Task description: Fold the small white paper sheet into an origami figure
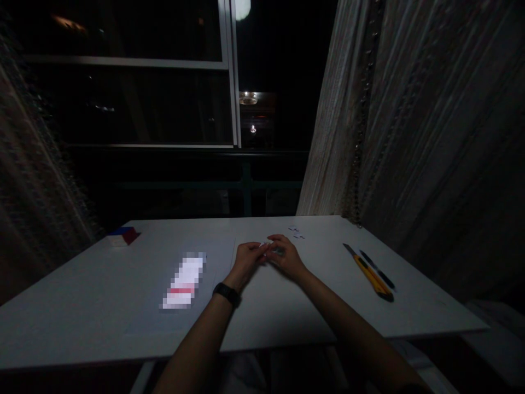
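Observation:
My left hand, with a dark band on its wrist, and my right hand meet over the middle of the white table. Between their fingertips is a small white piece of paper, mostly covered by the fingers. Both hands are closed in a pinch on it. Just beyond my right hand lie small white paper pieces with dark marks. Left of my left hand a sheet of paper lies flat, with a lit, pixelated phone-like rectangle on it.
On the right of the table lie a yellow utility knife and a dark pen. A blue, red and white cube sits at the far left. Curtains flank a dark window behind the table. The light is dim.

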Demonstrator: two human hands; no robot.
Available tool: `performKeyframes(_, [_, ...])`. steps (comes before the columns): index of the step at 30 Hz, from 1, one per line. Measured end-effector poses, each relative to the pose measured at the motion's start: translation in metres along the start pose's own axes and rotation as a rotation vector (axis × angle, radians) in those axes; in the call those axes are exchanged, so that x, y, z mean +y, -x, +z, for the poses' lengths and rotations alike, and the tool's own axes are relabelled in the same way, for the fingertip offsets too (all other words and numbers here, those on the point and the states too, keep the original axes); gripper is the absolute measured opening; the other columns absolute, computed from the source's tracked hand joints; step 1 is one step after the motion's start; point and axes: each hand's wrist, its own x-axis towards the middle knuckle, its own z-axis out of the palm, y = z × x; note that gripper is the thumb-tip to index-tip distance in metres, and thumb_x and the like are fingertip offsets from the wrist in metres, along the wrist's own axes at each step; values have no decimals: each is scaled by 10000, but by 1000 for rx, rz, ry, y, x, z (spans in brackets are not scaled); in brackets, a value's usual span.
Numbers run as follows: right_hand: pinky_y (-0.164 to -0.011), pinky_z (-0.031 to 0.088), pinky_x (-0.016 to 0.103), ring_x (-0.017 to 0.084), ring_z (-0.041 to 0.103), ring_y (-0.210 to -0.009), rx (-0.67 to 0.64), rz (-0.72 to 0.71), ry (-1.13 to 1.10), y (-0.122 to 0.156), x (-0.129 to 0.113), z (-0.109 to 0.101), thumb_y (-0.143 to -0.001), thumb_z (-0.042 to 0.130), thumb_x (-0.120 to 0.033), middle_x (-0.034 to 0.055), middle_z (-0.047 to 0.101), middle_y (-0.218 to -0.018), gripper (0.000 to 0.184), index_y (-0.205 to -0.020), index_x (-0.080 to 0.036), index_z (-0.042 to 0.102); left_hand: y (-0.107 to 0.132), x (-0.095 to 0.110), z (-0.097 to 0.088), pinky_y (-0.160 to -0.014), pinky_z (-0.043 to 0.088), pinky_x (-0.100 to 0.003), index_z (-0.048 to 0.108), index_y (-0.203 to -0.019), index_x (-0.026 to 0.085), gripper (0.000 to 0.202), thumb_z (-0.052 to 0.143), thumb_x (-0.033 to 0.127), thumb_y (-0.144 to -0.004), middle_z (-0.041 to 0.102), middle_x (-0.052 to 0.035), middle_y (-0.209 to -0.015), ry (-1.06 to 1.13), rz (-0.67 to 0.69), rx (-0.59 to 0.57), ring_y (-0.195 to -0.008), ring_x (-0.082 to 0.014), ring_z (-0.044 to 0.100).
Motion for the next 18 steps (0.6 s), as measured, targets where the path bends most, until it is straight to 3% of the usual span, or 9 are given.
performKeyframes(11, [-875,398,386,208,541,-961,-52,122,-268,-3,16,2,-656,684,-410,59,550,-1012,200,-683,-214,663,0,2,1,-469,391,-178,677,-665,83,350,773,389,-525,602,-31,-570,45,7,-16,-484,-69,500])
performKeyframes(18, [-795,427,327,169,542,-846,-78,109,-176,-3,12,2,-721,621,-388,31,565,-859,196,-731,-192,622,3,6,3,-587,474,-225,681,-806,99,405,785,362,-515,672,-72,-738,140,-19,-3,-626,-128,598])
